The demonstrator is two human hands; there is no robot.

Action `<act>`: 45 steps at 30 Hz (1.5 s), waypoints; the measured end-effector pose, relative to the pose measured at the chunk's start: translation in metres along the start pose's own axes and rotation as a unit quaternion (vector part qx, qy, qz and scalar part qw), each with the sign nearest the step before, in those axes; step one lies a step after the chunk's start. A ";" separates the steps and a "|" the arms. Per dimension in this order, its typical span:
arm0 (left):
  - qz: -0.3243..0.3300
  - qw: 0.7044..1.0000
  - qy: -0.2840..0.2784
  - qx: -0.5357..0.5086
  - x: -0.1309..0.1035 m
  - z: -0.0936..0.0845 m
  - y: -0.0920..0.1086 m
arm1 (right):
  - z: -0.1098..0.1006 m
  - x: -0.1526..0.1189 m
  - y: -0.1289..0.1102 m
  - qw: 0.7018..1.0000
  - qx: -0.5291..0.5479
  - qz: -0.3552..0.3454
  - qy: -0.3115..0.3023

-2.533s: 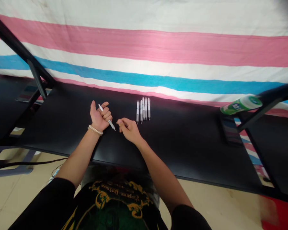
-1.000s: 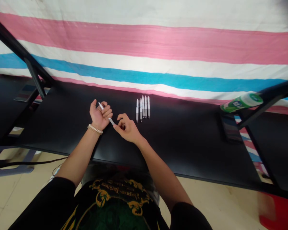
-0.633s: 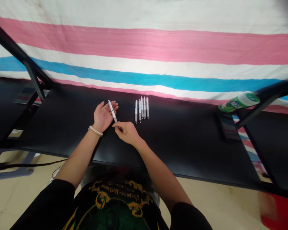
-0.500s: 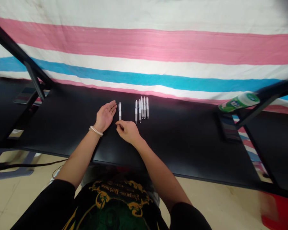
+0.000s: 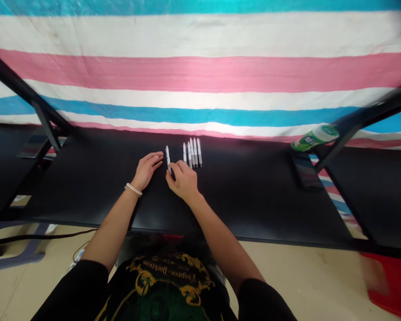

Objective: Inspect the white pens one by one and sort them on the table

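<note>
On the black table (image 5: 247, 191), a white pen (image 5: 167, 154) with a clip points away from me. My right hand (image 5: 183, 178) has its thumb and fingers closed about the near end of this pen, covering part of it. Just left of the pen lies my left hand (image 5: 149, 168), open, fingers stretched toward it and apart from it. Several more white pens (image 5: 193, 152) with grey grips lie side by side, right of the single pen. My right hand hides the near end of the leftmost one in that row.
A green and white canister (image 5: 316, 137) lies tilted at the right by a black metal bar, above a dark phone-like object (image 5: 307, 171). Another phone (image 5: 33, 142) is at the far left. A striped sheet (image 5: 200, 73) hangs behind the table. A red stool (image 5: 392, 285) stands below right.
My right hand has turned and its fingers have closed round the pen's near end. My left hand has rolled palm-down. The camera view has shifted slightly.
</note>
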State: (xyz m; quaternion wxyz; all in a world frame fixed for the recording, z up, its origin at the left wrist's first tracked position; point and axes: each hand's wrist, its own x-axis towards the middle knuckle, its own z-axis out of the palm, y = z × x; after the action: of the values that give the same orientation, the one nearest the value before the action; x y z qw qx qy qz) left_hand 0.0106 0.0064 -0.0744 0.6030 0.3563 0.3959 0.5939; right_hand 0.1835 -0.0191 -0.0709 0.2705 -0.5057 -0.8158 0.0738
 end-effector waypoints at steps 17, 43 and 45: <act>0.088 0.957 -0.079 0.264 -0.008 0.000 -0.020 | 0.009 0.015 0.057 0.988 -0.009 0.148 0.037; 0.168 0.856 -0.019 0.488 -0.013 0.009 -0.020 | 0.008 -0.004 0.039 0.984 0.145 0.070 0.073; 0.165 0.861 -0.026 0.480 -0.013 0.008 -0.019 | 0.008 -0.004 0.038 0.983 0.151 0.073 0.072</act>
State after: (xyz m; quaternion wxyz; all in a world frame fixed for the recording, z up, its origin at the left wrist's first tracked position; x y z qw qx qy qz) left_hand 0.0263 -0.0066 -0.0877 0.2605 0.6768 0.5518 0.4118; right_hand 0.2103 -0.0031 -0.0937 0.3955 -0.5211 -0.7348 0.1789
